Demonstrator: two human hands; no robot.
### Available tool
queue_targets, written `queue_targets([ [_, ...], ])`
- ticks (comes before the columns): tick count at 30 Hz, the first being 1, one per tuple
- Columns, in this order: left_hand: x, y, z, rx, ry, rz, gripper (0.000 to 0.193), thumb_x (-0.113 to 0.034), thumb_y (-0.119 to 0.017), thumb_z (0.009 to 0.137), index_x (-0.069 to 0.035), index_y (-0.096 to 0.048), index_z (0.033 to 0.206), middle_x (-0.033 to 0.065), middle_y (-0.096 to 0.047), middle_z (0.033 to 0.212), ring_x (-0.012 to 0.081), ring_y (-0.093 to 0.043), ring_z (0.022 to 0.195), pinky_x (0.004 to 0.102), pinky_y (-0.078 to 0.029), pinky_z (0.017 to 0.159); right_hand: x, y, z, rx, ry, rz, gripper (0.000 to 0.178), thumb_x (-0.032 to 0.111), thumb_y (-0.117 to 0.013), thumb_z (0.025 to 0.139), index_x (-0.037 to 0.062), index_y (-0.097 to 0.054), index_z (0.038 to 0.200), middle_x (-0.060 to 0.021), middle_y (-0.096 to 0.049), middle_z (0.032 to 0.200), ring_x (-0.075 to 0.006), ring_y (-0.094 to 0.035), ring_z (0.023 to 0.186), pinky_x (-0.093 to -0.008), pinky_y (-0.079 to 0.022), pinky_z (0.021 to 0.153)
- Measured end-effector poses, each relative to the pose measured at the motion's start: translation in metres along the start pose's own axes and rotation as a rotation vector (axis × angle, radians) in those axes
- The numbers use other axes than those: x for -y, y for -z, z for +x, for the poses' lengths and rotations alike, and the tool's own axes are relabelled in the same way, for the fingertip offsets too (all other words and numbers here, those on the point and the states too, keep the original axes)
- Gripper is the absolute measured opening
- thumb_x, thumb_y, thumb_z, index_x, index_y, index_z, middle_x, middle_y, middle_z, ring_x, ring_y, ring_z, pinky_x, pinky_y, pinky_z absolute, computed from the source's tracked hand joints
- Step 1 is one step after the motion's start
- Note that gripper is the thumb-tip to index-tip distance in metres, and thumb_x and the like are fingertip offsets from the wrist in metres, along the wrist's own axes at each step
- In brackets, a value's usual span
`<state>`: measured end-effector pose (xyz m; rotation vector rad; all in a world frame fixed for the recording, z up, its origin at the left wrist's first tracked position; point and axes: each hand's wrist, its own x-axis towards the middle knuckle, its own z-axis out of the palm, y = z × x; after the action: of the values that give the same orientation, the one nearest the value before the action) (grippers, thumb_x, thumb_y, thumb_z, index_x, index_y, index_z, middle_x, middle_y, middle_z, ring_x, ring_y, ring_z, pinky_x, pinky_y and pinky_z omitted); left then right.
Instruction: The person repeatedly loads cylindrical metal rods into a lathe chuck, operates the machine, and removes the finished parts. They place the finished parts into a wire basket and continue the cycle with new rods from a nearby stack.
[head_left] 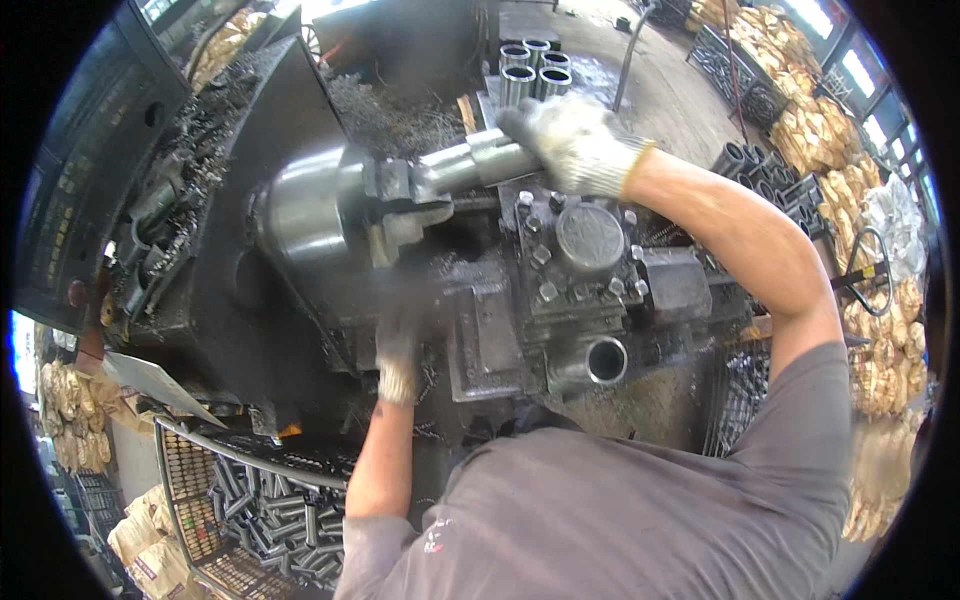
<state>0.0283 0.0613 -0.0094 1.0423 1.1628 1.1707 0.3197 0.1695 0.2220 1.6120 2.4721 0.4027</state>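
Observation:
My right hand (pixel 578 145), in a white knit glove with dark fingertips, is closed around the outer end of a shiny stepped metal cylinder (pixel 475 162). The cylinder's other end meets the jaws (pixel 395 185) of the lathe chuck (pixel 318 205); I cannot tell whether they clamp it. My left hand (pixel 398 350), also gloved, is below the chuck beside the dark carriage (pixel 485 335). Motion and shadow smear its fingers, so what it touches is unclear. Right of the chuck stands the square tool post (pixel 590 240) with bolts and a round cap.
Several machined tubes (pixel 517 85) stand upright behind the lathe. A round hollow holder (pixel 605 360) juts from the tool post near my body. Metal chips (pixel 390 115) lie behind the chuck. A wire basket (pixel 190 480) of short tubes is at lower left; more tubes (pixel 765 180) lie at right.

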Motion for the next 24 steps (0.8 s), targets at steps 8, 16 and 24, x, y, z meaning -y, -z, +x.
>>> queue_targets([
  [8,0.083,0.129,-0.15,-0.562,0.345,-0.258,0.047,-0.04,-0.067,0.101,-0.009,-0.061,0.136,0.0135,-0.068,0.124,0.0329,-0.065,0.11,0.0462,-0.055,0.083,-0.002,-0.111,0.087,0.366,0.129,0.494,0.063,0.034,-0.089,0.067,0.0019,-0.071,0.117,-0.0208,-0.078,0.101,-0.0365,-0.076,0.093,-0.0452,-0.059,0.083],
  [16,0.078,0.221,-0.159,-1.029,0.113,-0.425,0.039,-0.052,-0.062,0.104,-0.014,-0.067,0.104,0.0014,-0.063,0.085,0.0184,-0.057,0.073,0.0365,-0.048,0.068,0.027,-0.097,0.099,0.381,0.164,0.532,0.06,0.038,-0.086,0.072,0.003,-0.076,0.119,-0.0198,-0.079,0.11,-0.0315,-0.077,0.101,-0.0411,-0.061,0.088],
  [24,0.042,0.27,-0.148,-0.759,0.333,-0.894,0.056,-0.069,-0.046,0.103,-0.021,-0.05,0.074,-0.0066,-0.04,0.059,0.0129,-0.036,0.048,0.0292,-0.031,0.046,0.036,-0.09,0.099,0.536,-0.041,0.739,0.057,0.039,-0.088,0.071,0.0022,-0.078,0.114,-0.0126,-0.079,0.096,-0.0231,-0.076,0.085,-0.0362,-0.061,0.075],
])
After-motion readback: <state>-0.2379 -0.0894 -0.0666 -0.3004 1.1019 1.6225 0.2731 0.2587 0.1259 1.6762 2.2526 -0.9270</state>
